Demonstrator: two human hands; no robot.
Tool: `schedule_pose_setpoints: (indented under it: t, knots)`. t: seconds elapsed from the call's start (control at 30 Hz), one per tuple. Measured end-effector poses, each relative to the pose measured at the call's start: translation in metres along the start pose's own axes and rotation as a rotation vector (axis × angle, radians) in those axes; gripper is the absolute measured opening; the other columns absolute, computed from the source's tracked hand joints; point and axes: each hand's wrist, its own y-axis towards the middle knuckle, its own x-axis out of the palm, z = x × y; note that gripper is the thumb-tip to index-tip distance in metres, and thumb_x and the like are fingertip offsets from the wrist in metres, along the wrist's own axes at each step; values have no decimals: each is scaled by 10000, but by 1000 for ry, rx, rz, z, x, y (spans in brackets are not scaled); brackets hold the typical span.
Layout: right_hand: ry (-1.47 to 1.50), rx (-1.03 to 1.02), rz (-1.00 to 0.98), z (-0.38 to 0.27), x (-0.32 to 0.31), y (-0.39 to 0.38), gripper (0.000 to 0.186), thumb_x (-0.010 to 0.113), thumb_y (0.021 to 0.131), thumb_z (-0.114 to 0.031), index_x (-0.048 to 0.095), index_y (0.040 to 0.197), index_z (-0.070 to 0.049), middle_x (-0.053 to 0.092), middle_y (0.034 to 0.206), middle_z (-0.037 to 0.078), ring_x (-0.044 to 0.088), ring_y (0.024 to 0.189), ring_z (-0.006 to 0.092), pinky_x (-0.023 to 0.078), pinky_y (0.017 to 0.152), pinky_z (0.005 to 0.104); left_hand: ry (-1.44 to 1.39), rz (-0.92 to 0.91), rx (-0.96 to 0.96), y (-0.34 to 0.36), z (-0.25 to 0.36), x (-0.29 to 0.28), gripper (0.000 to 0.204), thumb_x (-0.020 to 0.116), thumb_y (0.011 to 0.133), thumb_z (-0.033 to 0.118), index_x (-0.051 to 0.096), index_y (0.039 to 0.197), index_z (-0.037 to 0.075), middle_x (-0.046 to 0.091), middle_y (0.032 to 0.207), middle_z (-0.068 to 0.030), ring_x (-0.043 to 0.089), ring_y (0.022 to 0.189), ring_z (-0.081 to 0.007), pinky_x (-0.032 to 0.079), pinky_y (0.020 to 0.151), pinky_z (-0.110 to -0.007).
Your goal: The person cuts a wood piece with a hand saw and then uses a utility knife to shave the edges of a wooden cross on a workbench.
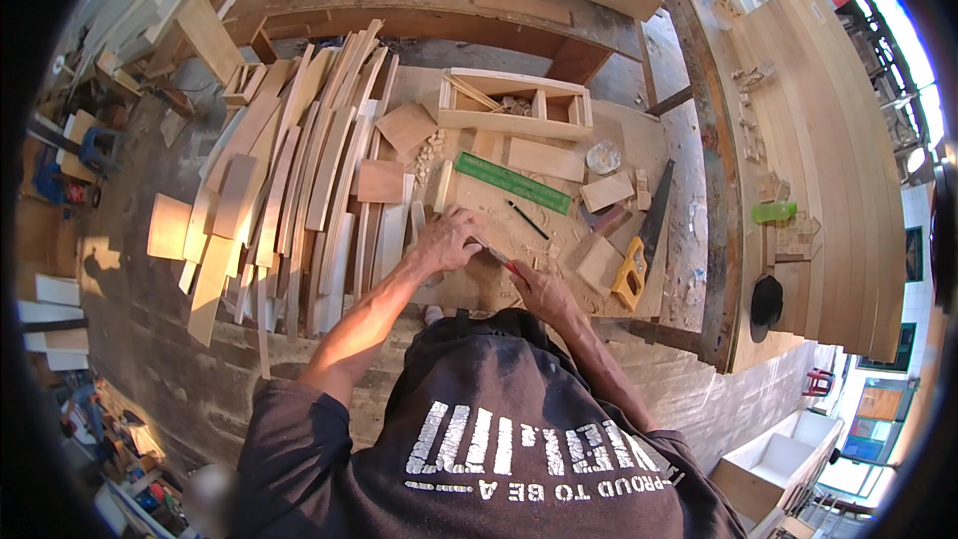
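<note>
Clock reference: directions run about the paired hands, with twelve toward the upper edge.
Right hand (544, 291): at four o'clock, fingers closed around a slim red-handled tool (513, 268); the grip sits well back, apparently to leave the front end free.
Left hand (449, 238): at ten, fingers bent and drawn together at the tool's forward end, perhaps steadying something; whether it has hold of anything cannot be told.
Red-handled tool: at the centre, between the hands, slanting toward ten.
Dark pencil (527, 220): near, at one to two, lying loose, presumably for easy reach.
Green ruler (514, 183): beyond the pencil, toward twelve to one, flat on the tan board (631, 130).
Handsaw (629, 277): at three, yellow handle turned toward the person, probably for a ready grasp.
Open wooden box (514, 124): farther out at twelve, divided inside, holding thin sticks and small pieces.
Wooden strips (289, 175): at ten, heaped roughly lengthwise, seemingly to keep long stock together.
Green bottle (773, 212): well apart, near three, on planks.
Hidden or unclear: the fingers cover the tool's front end, so its type is uncertain; the dark shirt (479, 359) masks the near ground; the outermost clutter is cut off by the dark rim.
</note>
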Motion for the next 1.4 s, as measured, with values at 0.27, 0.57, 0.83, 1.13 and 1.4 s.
schedule_pose_setpoints:
  t: [0.27, 0.57, 0.83, 1.13, 1.4]
  knots:
    - [253, 211, 94, 10, 4, -17, 295, 485, 1045, -292, 594, 1054, -18, 603, 691, 167, 621, 636, 364, 481, 600, 438, -65, -24, -184, -19, 16, -18, 311, 730, 831, 187, 714, 1121, 75, 644, 1089, -122, 639, 1010, -347, 517, 883, -444]
    - [120, -77, 219, -2, 43, -11, 342, 416, 1076, -320, 566, 1037, -14, 589, 713, 219, 608, 660, 403, 445, 601, 486, -108, 193, -337, -42, 40, 27, 345, 676, 887, 146, 639, 1214, 40, 614, 1113, -157, 657, 965, -376, 540, 822, -458]
    - [187, 200, 117, -22, 56, -9, 249, 427, 1065, -246, 508, 1037, -12, 601, 718, 312, 593, 714, 522, 443, 607, 580, -173, 212, -406, -46, 49, 31, 272, 663, 911, 175, 611, 1113, 0, 601, 1093, -193, 643, 957, -414, 536, 812, -481]
    - [109, 307, 102, -29, 78, -6, 232, 435, 1050, -216, 462, 1072, 13, 614, 742, 327, 605, 716, 529, 450, 595, 587, -141, 126, -376, -44, 44, 33, 266, 642, 925, 194, 594, 1096, -5, 599, 1087, -187, 654, 895, -429, 540, 781, -504]
    - [79, 281, 81, -39, 50, 16, 257, 418, 1057, -253, 445, 1041, 1, 604, 745, 339, 592, 743, 551, 430, 630, 612, -96, 178, -346, -48, 34, 44, 284, 670, 901, 213, 637, 1100, 13, 607, 1128, -170, 672, 885, -408, 550, 771, -489]
